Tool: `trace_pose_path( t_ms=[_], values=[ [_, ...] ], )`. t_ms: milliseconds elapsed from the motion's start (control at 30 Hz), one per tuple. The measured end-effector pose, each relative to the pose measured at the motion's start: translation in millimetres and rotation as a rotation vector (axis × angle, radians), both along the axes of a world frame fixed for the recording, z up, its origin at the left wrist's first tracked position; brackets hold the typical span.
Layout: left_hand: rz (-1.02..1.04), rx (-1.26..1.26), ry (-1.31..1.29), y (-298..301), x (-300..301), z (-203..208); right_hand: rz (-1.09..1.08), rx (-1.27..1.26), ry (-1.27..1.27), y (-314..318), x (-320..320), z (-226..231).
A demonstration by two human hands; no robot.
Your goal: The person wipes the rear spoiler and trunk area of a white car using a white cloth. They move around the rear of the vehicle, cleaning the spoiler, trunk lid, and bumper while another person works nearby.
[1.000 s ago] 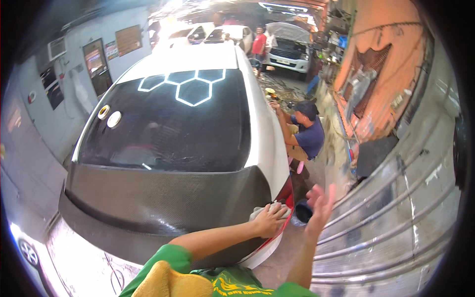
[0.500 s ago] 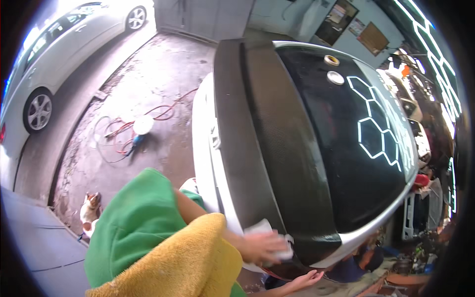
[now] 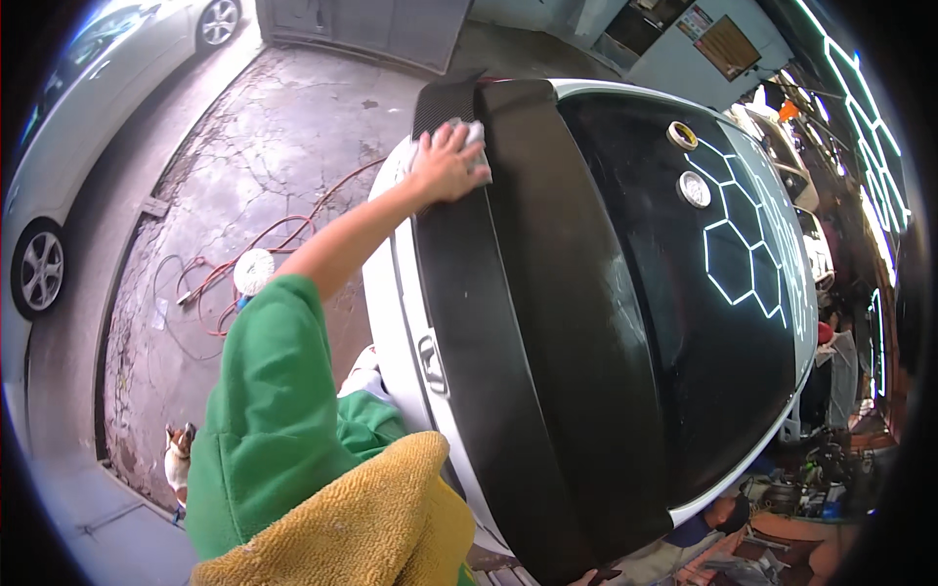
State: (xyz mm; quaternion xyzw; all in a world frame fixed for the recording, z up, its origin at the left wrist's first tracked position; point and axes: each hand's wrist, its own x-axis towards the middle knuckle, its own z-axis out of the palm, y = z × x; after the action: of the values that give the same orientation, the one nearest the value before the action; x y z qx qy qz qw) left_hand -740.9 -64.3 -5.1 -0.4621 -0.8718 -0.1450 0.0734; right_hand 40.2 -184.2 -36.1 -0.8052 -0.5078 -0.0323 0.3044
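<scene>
My left hand [image 3: 448, 166] spreads its fingers over a folded white cloth [image 3: 476, 137] and presses it on the far end of a black, carbon-weave panel [image 3: 469, 283] of a white car. The green-sleeved left arm stretches out along the panel. A second broad black panel [image 3: 567, 264] lies beside it, before the dark rear glass [image 3: 684, 313]. At the lower edge of the picture, only a sliver of my right hand [image 3: 586, 577] shows by the near end of the panel; its fingers are mostly cut off. A yellow towel [image 3: 342, 518] hangs at my front.
Two tape rolls [image 3: 695, 189] rest on the glass. A corded polisher with a white pad [image 3: 255, 271] and red hose [image 3: 332, 190] lie on the floor. A small dog [image 3: 179, 459] sits at left. Another white car [image 3: 127, 107] stands beyond. A person in a cap [image 3: 728, 513] is at lower right.
My left hand has slid the white cloth from the near end of the black panel to its far end. My right hand, palm up before, has dropped almost out of view.
</scene>
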Motion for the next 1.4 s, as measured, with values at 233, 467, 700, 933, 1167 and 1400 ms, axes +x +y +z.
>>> trace_pose_path(
  t_ms=[233, 467, 700, 933, 1167, 1400],
  values=[
    [0.091, -0.252, 0.043, 127.4, -157.1, -4.9, -0.255, -0.108, -0.006, -11.2, -68.7, 15.5],
    [-0.199, 0.106, -0.042, 209.1, -168.1, -25.1, -0.438, -0.200, 0.011, -4.6, -115.9, 25.2],
    [-0.342, 0.208, 0.120, 267.3, -160.0, -25.9, -0.536, -0.240, 0.012, 5.8, -137.3, 35.6],
    [-0.124, 0.192, -0.006, 332.9, -162.1, -14.7, -0.563, -0.275, 0.031, 16.0, -137.8, 32.9],
    [0.095, -0.013, -0.566, 285.2, -198.2, -13.8, -0.699, -0.241, 0.126, -46.9, -125.7, 36.4],
    [-0.095, -0.044, -0.096, 260.3, -239.9, -45.0, -0.645, 0.125, 0.382, -43.4, -80.8, -8.1]
  ],
)
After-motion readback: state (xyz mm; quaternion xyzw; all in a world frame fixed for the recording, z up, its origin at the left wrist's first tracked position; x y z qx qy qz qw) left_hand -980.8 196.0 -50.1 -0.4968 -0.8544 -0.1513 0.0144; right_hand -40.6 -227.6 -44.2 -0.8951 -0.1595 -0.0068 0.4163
